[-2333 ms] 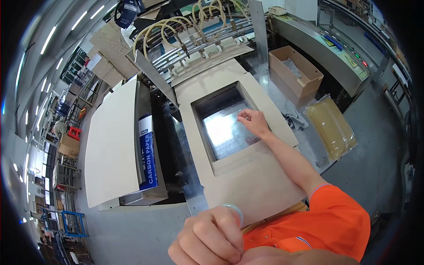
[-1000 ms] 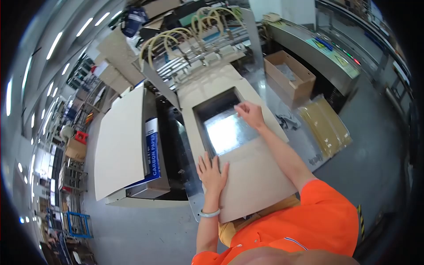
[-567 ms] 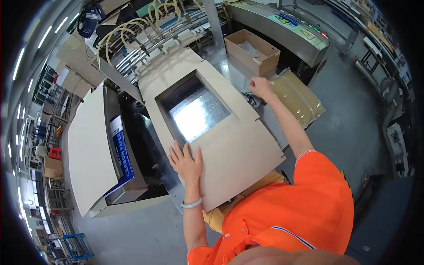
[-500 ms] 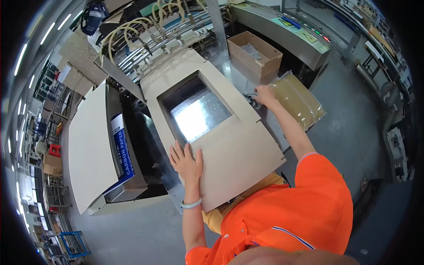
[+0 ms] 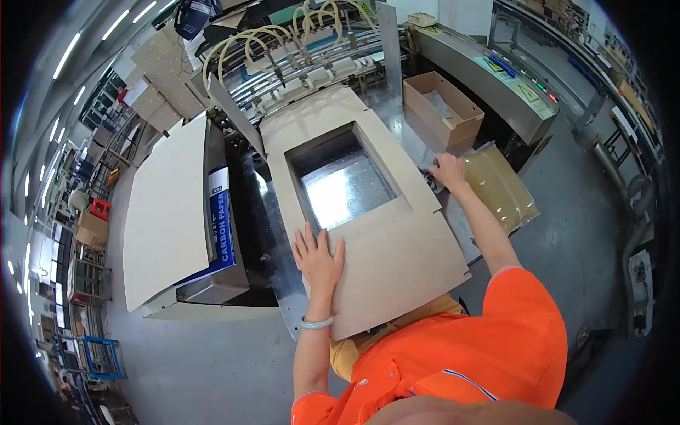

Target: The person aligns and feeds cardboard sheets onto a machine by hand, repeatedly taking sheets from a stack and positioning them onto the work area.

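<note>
A tan cardboard sheet [image 5: 386,265] with a rectangular window cut in it lies before me on a metal machine bed. Through the window shows a shiny dark surface [image 5: 340,188] with bright reflections. My left hand [image 5: 320,263] rests flat on the sheet, fingers spread, just below the window's near left corner. At the sheet's right edge, my right hand [image 5: 448,172] has its fingers curled down at a small dark metal part [image 5: 430,180]; the fingertips are partly hidden. Beside that hand lies a clear plastic-wrapped tan pack [image 5: 501,188].
Beyond the sheet stand rollers and pale hoses [image 5: 248,39]. An open cardboard box [image 5: 460,117] sits at right, near a sloped metal control panel [image 5: 524,85]. To the left are a large pale board [image 5: 170,212] and a blue carbon paper box [image 5: 221,227].
The camera view has shifted, so the scene appears farther right. Both hands keep nearly the same places on and beside the cardboard sheet.
</note>
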`<state>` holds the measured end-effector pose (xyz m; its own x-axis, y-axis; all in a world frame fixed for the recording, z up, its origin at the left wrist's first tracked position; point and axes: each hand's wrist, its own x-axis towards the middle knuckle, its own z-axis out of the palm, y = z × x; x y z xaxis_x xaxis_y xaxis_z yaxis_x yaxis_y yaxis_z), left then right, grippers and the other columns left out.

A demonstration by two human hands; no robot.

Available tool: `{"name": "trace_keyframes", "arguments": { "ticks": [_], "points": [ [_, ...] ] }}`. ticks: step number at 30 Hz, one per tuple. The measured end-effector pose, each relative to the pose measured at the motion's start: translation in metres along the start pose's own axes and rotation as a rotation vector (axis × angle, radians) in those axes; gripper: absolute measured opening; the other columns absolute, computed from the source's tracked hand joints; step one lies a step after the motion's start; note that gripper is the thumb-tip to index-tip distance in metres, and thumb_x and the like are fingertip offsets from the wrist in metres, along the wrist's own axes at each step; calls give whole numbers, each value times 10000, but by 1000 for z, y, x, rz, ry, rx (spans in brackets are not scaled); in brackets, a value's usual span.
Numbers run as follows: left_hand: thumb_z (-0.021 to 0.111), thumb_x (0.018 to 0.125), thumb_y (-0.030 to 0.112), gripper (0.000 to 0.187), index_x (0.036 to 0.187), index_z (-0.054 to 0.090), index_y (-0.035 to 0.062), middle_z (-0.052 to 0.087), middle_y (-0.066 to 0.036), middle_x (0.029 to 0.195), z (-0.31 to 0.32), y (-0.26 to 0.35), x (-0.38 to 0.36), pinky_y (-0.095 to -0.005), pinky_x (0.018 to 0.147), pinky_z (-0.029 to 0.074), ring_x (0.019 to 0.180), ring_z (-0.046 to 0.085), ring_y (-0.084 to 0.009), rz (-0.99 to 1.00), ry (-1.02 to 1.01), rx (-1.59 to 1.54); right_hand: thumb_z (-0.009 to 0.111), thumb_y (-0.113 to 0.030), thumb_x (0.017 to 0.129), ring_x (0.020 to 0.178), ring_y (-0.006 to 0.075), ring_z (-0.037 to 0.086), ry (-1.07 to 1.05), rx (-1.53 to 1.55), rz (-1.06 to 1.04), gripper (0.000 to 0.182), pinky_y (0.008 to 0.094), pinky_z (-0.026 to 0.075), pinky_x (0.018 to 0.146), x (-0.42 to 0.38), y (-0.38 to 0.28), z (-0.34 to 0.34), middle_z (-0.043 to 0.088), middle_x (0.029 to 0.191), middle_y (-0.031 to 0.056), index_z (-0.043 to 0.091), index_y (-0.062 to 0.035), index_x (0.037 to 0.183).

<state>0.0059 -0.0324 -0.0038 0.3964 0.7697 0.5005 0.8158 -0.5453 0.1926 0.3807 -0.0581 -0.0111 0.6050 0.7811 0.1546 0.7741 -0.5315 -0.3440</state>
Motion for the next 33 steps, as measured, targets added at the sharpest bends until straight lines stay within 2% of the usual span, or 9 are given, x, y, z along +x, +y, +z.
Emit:
{"name": "trace_keyframes", "arguments": {
  "ticks": [3, 8, 12, 18, 23, 27, 33],
  "points": [
    [564, 817, 383, 425, 1080, 621, 55, 405, -149, 1361, 1, -1, 1, -475, 1058, 205, 1278, 324, -372, -3, 15, -6, 668, -273, 741, 735, 315, 611, 99, 180, -48, 259, 386, 486, 680, 1, -14, 0, 648, 828, 146, 637, -19, 778],
    [524, 845, 408, 442, 1117, 613, 71, 399, -134, 1378, 5, -4, -2, -466, 1058, 197, 1291, 308, -360, -15, 9, 4, 630, -409, 763, 787, 336, 614, -92, 349, 10, 383, 413, 478, 672, -6, -36, 1, 655, 867, 155, 664, -48, 883],
    [523, 845, 410, 445, 1120, 611, 72, 400, -139, 1375, 5, -4, -2, -466, 1057, 197, 1291, 308, -359, -16, -2, -9, 657, -311, 753, 777, 288, 616, -219, 63, 11, 332, 354, 490, 728, -19, -60, -17, 658, 841, 129, 647, 8, 846],
    [560, 821, 388, 425, 1086, 618, 62, 433, -150, 1336, 7, -5, -3, -486, 1046, 219, 1266, 334, -377, -6, 38, -12, 681, -287, 721, 754, 279, 606, -114, -106, -57, 334, 348, 485, 714, -24, -71, -23, 659, 861, 124, 651, 11, 869],
    [553, 824, 392, 429, 1091, 616, 62, 430, -151, 1339, 7, -6, -3, -483, 1048, 216, 1268, 330, -374, -16, 38, -13, 680, -289, 715, 722, 272, 608, -15, 198, -66, 291, 362, 487, 655, -11, -57, -21, 649, 791, 102, 668, -26, 840],
    [547, 827, 396, 433, 1093, 616, 62, 430, -152, 1339, 6, -6, -3, -482, 1047, 216, 1271, 324, -372, -16, 26, -24, 697, -237, 682, 678, 258, 605, -127, 431, 67, 263, 351, 485, 644, -6, -52, -23, 639, 721, 63, 678, -30, 844],
    [542, 828, 401, 439, 1091, 616, 58, 432, -151, 1335, 6, -7, -3, -484, 1047, 217, 1273, 320, -370, -21, 19, -22, 709, -183, 651, 648, 258, 599, -57, 389, 48, 263, 349, 482, 630, -8, -54, -26, 627, 671, 36, 679, -30, 863]
  ]
}}
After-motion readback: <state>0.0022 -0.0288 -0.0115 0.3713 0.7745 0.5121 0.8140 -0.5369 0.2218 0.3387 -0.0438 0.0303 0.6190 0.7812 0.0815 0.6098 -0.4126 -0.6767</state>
